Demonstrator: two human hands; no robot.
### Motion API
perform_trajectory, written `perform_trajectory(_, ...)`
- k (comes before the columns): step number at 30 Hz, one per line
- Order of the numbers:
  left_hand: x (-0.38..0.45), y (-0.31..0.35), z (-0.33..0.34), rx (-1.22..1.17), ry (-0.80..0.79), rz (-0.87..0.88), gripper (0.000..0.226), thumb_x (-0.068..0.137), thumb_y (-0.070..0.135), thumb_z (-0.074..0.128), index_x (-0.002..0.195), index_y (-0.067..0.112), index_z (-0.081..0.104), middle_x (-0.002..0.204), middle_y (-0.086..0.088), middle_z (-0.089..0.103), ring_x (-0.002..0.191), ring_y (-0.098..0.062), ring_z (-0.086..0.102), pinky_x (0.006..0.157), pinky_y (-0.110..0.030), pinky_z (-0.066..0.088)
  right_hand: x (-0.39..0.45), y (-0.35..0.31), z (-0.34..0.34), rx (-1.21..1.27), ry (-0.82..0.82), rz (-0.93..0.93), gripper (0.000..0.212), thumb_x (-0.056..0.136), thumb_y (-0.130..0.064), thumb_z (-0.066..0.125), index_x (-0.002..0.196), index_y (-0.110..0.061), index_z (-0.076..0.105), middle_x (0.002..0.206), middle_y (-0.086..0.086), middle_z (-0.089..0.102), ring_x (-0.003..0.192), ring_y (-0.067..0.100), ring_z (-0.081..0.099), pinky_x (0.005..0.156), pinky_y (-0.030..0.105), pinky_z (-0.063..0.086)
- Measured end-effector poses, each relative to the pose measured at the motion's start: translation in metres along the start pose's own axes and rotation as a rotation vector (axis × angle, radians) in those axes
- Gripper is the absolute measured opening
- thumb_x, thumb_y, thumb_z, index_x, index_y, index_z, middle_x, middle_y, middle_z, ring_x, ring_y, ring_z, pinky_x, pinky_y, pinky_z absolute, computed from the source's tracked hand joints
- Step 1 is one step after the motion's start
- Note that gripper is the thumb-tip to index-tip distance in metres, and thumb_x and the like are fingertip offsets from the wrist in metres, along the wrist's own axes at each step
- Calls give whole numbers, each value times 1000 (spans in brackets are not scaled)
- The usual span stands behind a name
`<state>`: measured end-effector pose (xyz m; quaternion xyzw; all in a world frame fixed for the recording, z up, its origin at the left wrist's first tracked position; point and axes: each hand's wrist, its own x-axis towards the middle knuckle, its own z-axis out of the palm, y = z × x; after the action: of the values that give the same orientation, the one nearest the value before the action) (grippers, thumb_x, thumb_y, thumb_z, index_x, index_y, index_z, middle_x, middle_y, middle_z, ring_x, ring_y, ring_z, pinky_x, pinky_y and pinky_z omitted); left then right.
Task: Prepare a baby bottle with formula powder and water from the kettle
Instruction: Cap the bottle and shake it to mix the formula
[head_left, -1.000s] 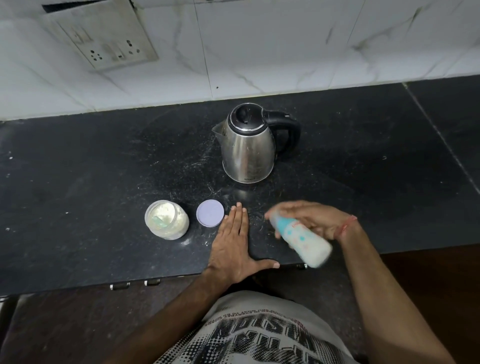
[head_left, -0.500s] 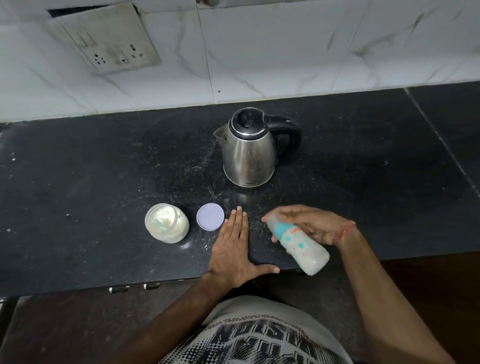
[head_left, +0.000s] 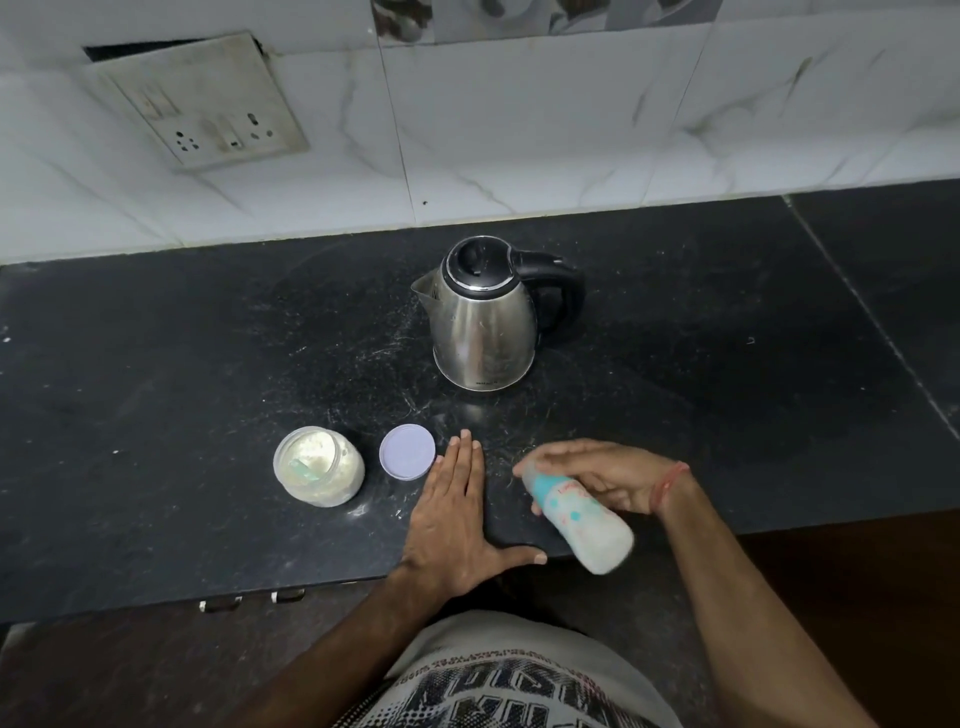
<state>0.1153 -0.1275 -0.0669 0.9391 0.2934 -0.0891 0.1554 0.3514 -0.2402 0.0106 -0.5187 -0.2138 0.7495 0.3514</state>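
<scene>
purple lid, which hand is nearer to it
Left. The left hand lies flat on the counter with its fingertips just right of the lid. The right hand holds the bottle farther right.

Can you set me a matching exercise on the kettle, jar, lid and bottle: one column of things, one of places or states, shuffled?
Things:
1. kettle
2. jar
3. lid
4. bottle

States:
A. lying flat on the counter beside the left hand
B. held tilted in the right hand
C. upright, lid shut, handle to the right
D. open, pale powder inside

Pairs: 1-C, 2-D, 3-A, 4-B
</scene>
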Motion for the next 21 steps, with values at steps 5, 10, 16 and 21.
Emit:
perform_trajectory(5, 0, 1, -3, 7, -16, 3, 171, 62, 122, 33, 178, 5, -14, 184, -13, -32, 171, -24, -30, 141, -43, -11, 6, 1, -2, -1, 36, -74, 36, 109, -32, 67, 141, -16, 71, 122, 27, 77, 88, 26, 77, 51, 19, 56)
perform_trajectory(10, -1, 2, -5, 1, -13, 8, 172, 63, 121, 38, 178, 4, -13, 184, -14, -30, 171, -25, -30, 141, -43, -10, 11, 0, 4, -39, -8, -8, 39, 109, -35, 68, 141, -15, 70, 123, 27, 77, 102, 36, 80, 56, 25, 57)
perform_trajectory(16, 0, 1, -4, 4, -7, 5, 171, 64, 122, 36, 178, 3, -13, 184, -15, -30, 171, -25, -30, 142, -43, -10, 8, -5, 6, 65, 53, -13, 38, 110, -25, 64, 142, -6, 69, 120, 23, 76, 97, 28, 80, 77, 36, 70)
perform_trajectory(21, -1, 1, -3, 10, 8, 9, 171, 64, 122, 35, 178, 3, -12, 185, -15, -29, 172, -26, -29, 141, -43, -11, 10, -1, 6, 49, 105, -14, 42, 105, -36, 71, 141, -14, 72, 122, 26, 76, 108, 37, 77, 77, 40, 67)
